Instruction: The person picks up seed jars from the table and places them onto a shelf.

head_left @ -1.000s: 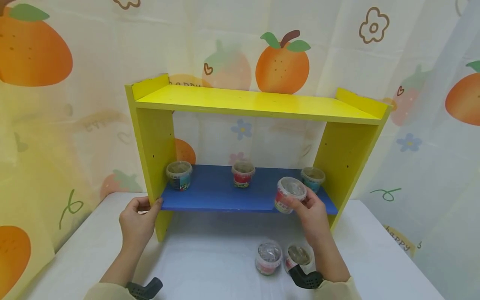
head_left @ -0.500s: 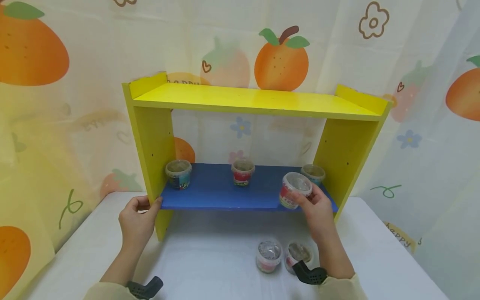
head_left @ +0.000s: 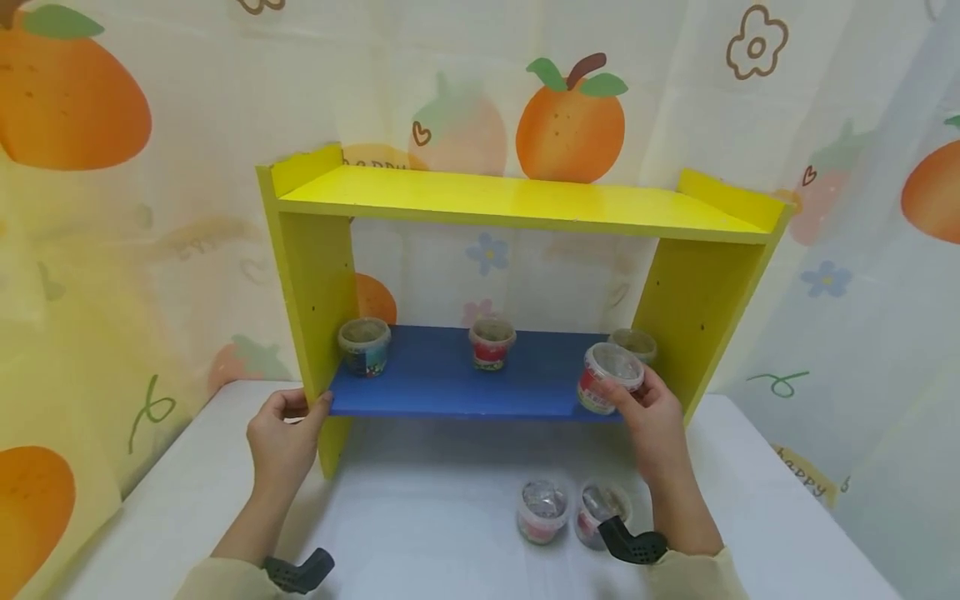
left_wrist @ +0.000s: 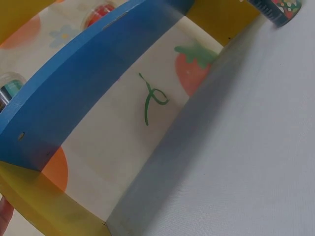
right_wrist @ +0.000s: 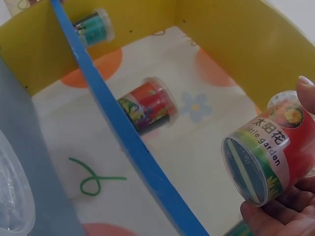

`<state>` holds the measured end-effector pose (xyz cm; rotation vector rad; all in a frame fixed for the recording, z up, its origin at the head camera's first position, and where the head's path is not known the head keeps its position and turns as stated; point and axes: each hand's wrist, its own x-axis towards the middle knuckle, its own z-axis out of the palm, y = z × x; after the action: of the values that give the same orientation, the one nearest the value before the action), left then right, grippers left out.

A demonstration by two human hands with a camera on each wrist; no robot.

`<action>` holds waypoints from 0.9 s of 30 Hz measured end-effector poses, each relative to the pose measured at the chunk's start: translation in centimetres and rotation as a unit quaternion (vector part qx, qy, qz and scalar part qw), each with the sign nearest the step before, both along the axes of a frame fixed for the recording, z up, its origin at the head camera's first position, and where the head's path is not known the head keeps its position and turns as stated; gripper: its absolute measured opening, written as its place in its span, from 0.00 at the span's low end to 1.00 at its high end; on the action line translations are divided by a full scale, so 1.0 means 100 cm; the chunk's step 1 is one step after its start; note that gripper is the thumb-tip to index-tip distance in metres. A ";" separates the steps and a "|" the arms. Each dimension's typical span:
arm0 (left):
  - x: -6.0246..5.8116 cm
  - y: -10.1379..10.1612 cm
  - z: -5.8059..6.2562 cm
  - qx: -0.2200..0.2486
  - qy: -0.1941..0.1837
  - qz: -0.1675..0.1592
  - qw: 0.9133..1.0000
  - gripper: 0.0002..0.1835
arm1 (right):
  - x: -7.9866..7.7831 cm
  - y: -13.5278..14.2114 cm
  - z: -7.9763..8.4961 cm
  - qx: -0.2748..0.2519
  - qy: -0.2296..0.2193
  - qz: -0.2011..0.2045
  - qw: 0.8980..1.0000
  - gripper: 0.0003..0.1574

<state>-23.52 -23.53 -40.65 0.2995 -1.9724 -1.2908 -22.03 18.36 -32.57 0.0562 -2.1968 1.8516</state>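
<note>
My right hand (head_left: 657,425) grips a small clear plastic cup (head_left: 606,379) with a red label reading "little garden" above the right front of the blue shelf board (head_left: 427,387). In the right wrist view the cup (right_wrist: 270,152) is tilted, fingers below and thumb above. At the left, my left hand (head_left: 283,437) holds the yellow shelf unit (head_left: 303,292), its thumb at the board's front edge and its fingers partly hidden behind the side panel. On the board stand a blue-labelled cup (head_left: 365,348), a red-labelled cup (head_left: 491,343) and another cup (head_left: 634,343), partly hidden behind the held one.
Two more lidded cups, a left one (head_left: 542,512) and a right one (head_left: 600,510), stand on the white table (head_left: 435,542) in front of the unit. The yellow top board (head_left: 480,190) overhangs the blue one. A fruit-patterned curtain (head_left: 187,108) hangs behind.
My right hand has carried the red-labelled cup rightward, so it now covers more of the cup at the right end. The left hand has kept its place on the shelf unit.
</note>
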 end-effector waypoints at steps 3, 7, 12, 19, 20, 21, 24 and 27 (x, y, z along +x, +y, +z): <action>0.000 0.001 -0.002 0.005 -0.007 -0.002 1.000 0.18 | 0.001 -0.001 -0.001 0.015 -0.011 -0.009 1.000 0.37; -0.002 0.003 -0.005 0.005 -0.012 -0.009 1.000 0.18 | 0.003 0.000 -0.003 0.036 -0.009 -0.029 0.999 0.38; 0.000 0.005 -0.005 0.004 -0.018 -0.012 1.000 0.19 | 0.006 0.005 0.003 0.048 0.026 -0.032 0.998 0.35; 0.002 0.003 -0.002 0.005 -0.019 -0.009 1.000 0.19 | 0.008 0.013 0.035 0.138 0.071 -0.055 0.986 0.41; 0.002 0.003 -0.002 0.006 -0.019 -0.008 1.000 0.19 | 0.008 0.016 0.039 0.154 0.083 -0.060 0.983 0.41; 0.003 0.002 -0.001 0.006 -0.020 -0.009 1.000 0.20 | 0.007 0.018 0.044 0.171 0.097 -0.063 0.979 0.41; 0.003 0.001 0.000 0.005 -0.019 -0.008 1.000 0.19 | 0.005 0.025 0.058 0.213 0.139 -0.069 0.965 0.41; 0.004 0.000 0.001 0.002 -0.018 -0.007 1.000 0.19 | 0.005 0.032 0.074 0.239 0.170 -0.071 0.953 0.42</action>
<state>-23.16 -23.54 -40.58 0.3133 -2.0058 -1.3085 -21.48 21.52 -25.20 0.2782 -2.2694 1.1036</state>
